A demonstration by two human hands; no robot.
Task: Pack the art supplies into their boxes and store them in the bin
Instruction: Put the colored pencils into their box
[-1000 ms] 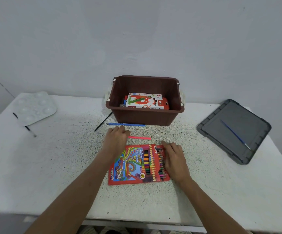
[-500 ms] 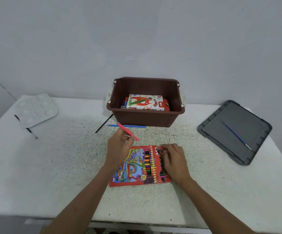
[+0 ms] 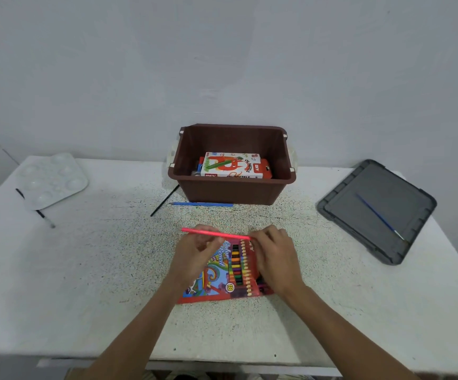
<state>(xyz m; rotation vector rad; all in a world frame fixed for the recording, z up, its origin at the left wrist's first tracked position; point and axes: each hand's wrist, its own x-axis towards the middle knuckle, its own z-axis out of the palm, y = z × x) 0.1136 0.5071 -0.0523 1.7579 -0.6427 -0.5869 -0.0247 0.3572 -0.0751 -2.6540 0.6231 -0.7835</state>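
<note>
Grip: left hand and right hand pinch the pink pencil (held crosswise) over pencil box.

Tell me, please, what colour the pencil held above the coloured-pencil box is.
Bright pink. The pencil shows best in the head view, the only one.

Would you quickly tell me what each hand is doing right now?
Left hand: holding the pink pencil.
Right hand: on the pencil box, fingertips by the pencil's end; grip cannot be told.
</note>
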